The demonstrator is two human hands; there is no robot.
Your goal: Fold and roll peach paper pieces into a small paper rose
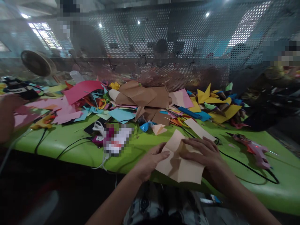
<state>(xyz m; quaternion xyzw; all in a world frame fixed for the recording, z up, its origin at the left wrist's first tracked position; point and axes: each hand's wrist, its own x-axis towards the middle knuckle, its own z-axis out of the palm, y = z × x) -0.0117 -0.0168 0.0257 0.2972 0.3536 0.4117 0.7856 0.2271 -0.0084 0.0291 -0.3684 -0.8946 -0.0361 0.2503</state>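
A creased cream sheet of paper (189,170) is held partly unfolded over the front edge of the green table. My left hand (150,159) pinches its left edge, thumb on top and the other fingers mostly hidden underneath. Across the upper right part of the sheet lie the fingers of my right hand (206,154), gripping that side; its thumb is hard to make out. A cream paper strip (199,128) rests just behind my right hand. To the right lies a pink hot glue gun (256,151) with a red light and a black cord.
Coloured paper scraps and brown paper (142,97) are heaped along the back, before a perforated metal screen (145,40). A power strip (97,140) and cables lie left of centre. Another person's arm (9,115) reaches in at far left, near a fan (37,64).
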